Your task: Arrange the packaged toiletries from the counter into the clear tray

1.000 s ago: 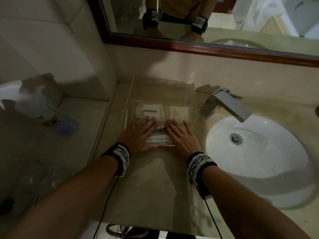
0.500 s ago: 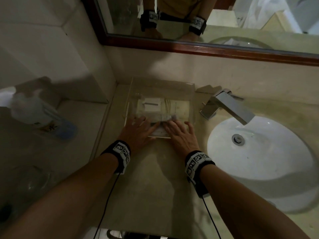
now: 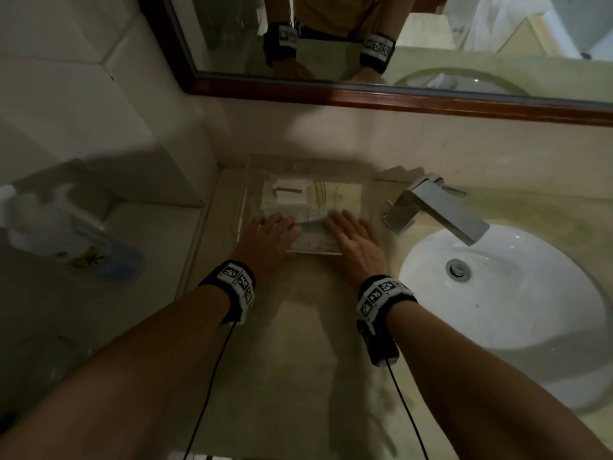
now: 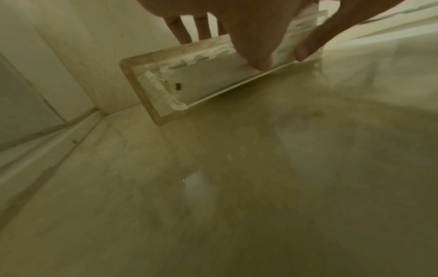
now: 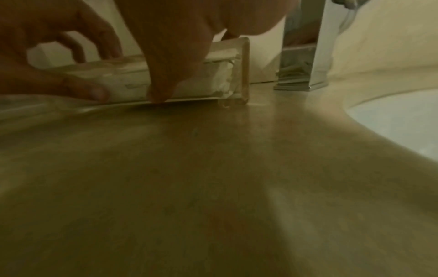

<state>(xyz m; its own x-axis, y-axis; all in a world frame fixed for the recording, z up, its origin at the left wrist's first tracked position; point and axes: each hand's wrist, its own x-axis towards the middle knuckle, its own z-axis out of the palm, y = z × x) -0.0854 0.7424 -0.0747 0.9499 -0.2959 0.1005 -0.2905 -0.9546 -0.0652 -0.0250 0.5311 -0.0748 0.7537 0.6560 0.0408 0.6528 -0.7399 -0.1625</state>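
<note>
Beige counter (image 3: pixel 298 343): clear tray (image 3: pixel 243 194), sink (image 3: pixel 497 293).

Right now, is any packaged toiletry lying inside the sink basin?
No, the white sink basin holds only its drain, and the packets lie in the clear tray.

The near end of the clear plastic tray (image 3: pixel 241 207) is covered by both hands; print on its white packets (image 3: pixel 335 197) is blurred.

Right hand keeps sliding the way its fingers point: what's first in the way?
Probably the flat beige packet lying in the clear tray just past the right hand; beyond it, the tray's back wall. Depth is hard to judge.
</note>
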